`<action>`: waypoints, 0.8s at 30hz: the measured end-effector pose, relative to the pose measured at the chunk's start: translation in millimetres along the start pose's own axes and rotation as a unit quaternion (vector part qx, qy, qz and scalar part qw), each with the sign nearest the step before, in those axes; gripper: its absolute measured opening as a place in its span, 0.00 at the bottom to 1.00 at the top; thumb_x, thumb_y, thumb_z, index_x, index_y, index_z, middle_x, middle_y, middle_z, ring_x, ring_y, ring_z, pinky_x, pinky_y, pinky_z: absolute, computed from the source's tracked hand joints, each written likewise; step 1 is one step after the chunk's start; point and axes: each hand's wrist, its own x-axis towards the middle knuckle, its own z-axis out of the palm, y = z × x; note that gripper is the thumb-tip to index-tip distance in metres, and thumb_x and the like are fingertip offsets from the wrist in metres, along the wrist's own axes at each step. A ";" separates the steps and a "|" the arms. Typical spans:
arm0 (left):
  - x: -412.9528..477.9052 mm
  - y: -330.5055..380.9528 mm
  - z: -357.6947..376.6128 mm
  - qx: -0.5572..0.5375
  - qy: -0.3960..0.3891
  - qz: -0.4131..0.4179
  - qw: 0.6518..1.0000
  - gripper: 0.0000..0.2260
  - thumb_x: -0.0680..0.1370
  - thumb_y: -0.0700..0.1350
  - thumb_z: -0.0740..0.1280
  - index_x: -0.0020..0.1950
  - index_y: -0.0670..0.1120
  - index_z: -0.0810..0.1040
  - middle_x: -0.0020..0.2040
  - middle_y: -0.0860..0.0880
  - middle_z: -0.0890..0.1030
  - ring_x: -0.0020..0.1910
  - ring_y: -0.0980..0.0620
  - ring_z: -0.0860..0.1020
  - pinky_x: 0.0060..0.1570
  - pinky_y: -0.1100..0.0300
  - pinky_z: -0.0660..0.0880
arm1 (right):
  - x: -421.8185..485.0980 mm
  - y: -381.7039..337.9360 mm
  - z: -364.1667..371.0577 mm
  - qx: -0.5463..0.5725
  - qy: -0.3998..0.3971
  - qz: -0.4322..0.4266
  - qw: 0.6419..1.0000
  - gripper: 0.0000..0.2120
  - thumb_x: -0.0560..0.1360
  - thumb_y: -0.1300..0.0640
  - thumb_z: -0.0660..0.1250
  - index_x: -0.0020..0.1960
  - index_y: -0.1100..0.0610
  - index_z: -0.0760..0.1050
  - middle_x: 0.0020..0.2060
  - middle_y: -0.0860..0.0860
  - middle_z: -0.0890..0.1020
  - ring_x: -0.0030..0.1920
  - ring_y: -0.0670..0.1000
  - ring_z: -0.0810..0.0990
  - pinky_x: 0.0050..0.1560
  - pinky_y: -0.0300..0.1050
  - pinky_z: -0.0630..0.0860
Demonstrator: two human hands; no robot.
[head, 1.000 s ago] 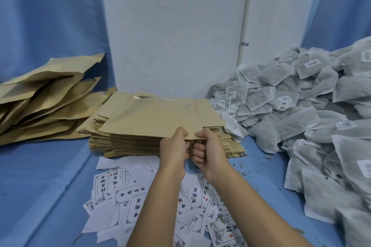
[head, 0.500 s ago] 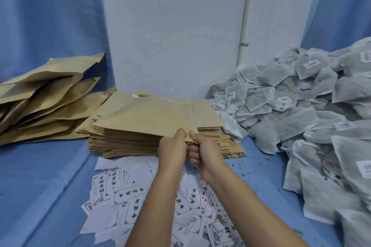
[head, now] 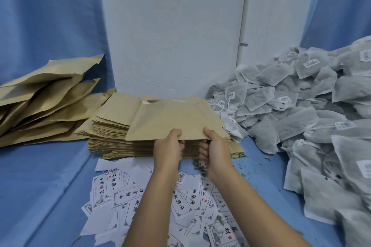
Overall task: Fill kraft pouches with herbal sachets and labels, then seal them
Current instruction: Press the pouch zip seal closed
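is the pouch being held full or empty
Empty, by its look: the kraft pouch lies flat with no bulge; left hand and right hand pinch its near edge over the stack. Inside is hidden.

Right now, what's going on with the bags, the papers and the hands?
Top bag: near edge lifted, pinched by both hands.
Left hand: pinching the bag's edge.
Right hand: pinching the bag's edge.
Stack of bags: flat, piled up.
Bags on the left: puffy, heaped.
Herb packets: heaped on the right.
Paper labels: scattered loose.

Blue table (head: 40,176) holds kraft pouches (head: 112,114), paper labels (head: 124,196) and sachets (head: 301,126).
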 end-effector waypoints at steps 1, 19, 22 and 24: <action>0.8 1.5 -1.5 -0.008 -0.002 0.001 1.000 0.15 0.76 0.43 0.64 0.30 0.42 0.69 0.17 0.53 0.64 0.16 0.57 0.59 0.17 0.67 0.55 | -0.2 -0.6 0.1 0.012 0.010 -0.003 1.000 0.16 0.79 0.58 0.61 0.33 0.56 0.63 0.16 0.45 0.63 0.16 0.43 0.58 0.18 0.34 0.54; 6.2 11.2 -31.3 -0.024 0.146 0.081 0.986 0.11 0.75 0.42 0.63 0.33 0.44 0.71 0.25 0.50 0.70 0.25 0.53 0.67 0.30 0.60 0.63 | 8.9 -12.0 -12.2 0.036 0.077 0.008 0.996 0.15 0.79 0.59 0.60 0.34 0.56 0.62 0.15 0.45 0.62 0.15 0.43 0.57 0.17 0.34 0.53; 7.1 11.6 -34.9 -0.029 0.164 0.082 0.983 0.11 0.75 0.40 0.63 0.32 0.43 0.72 0.26 0.48 0.71 0.26 0.52 0.67 0.29 0.59 0.62 | 10.1 -10.6 -14.7 0.027 0.081 0.006 0.996 0.15 0.79 0.59 0.60 0.34 0.56 0.62 0.15 0.45 0.63 0.15 0.43 0.57 0.17 0.34 0.54; 6.8 10.4 -34.5 -0.030 0.167 0.074 0.983 0.11 0.75 0.40 0.63 0.32 0.44 0.71 0.26 0.48 0.70 0.25 0.52 0.67 0.28 0.60 0.61 | 10.1 -10.3 -15.3 0.024 0.081 0.006 0.996 0.16 0.79 0.58 0.60 0.34 0.55 0.62 0.15 0.45 0.63 0.15 0.43 0.57 0.16 0.34 0.54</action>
